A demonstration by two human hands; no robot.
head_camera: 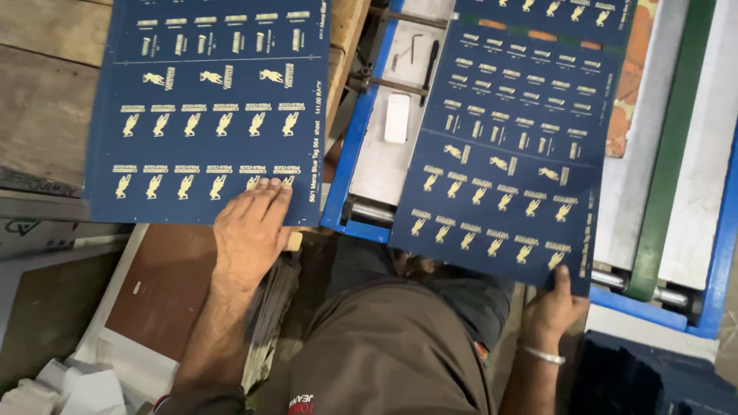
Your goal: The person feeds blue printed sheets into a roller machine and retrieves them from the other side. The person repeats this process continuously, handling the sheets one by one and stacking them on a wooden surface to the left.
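Observation:
Two dark blue sheets carry rows of small gold-printed labels. The left sheet lies flat on a wooden surface, and my left hand presses palm-down on its near right corner with fingers together. My right hand grips the near right corner of the right sheet, thumb on top. That sheet is tilted and lies partly over the bed of a blue-framed machine.
A white block, a hex key and a black pen lie on the machine's grey bed. A green belt runs over a roller at right. Brown and white boards are stacked at lower left. My knees fill the bottom centre.

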